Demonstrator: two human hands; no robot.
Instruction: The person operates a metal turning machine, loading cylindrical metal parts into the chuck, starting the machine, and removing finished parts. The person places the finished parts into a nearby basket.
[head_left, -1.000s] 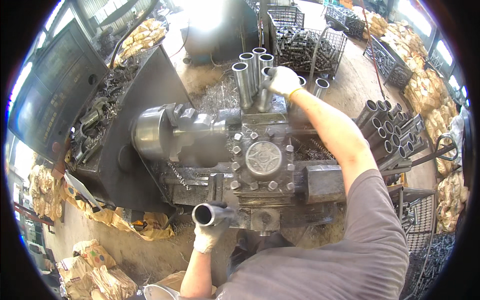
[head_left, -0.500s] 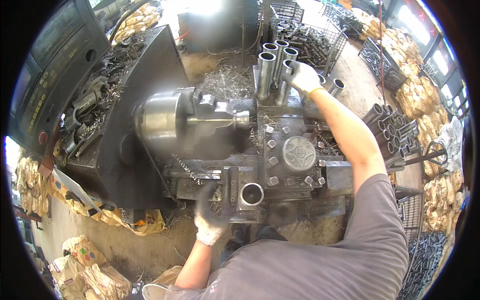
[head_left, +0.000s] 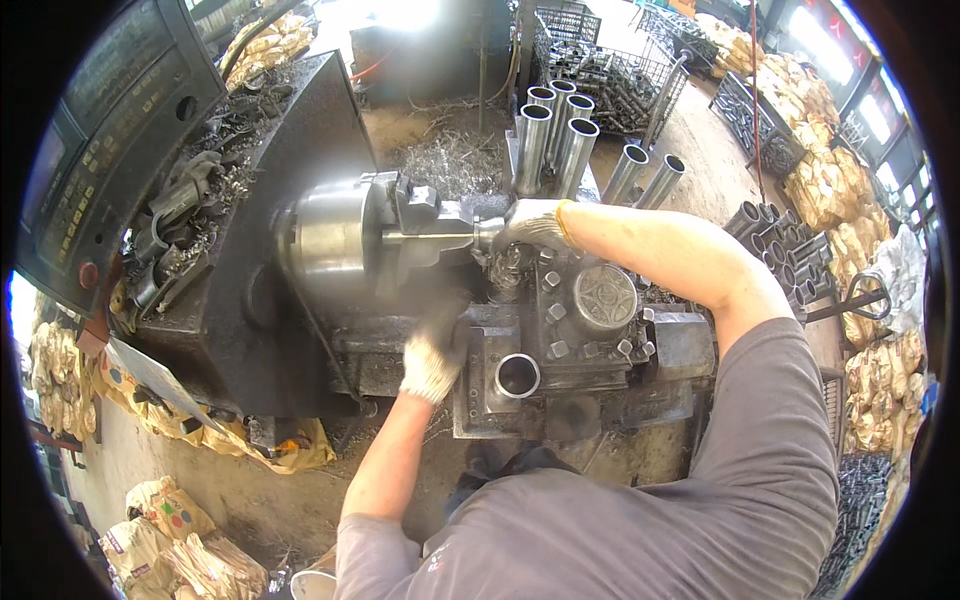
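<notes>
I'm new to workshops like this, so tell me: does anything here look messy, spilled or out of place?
Yes: a tangle of curly metal shavings is heaped behind the grey steel lathe chuck, and more litter the black machine housing at left. Otherwise the upright shiny steel tubes stand tidily.

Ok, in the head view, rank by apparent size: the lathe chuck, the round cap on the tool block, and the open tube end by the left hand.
1. Lathe chuck, clearly largest.
2. Round cap and open tube end: the cap looks slightly bigger, but the two are too close to rank surely.
</notes>
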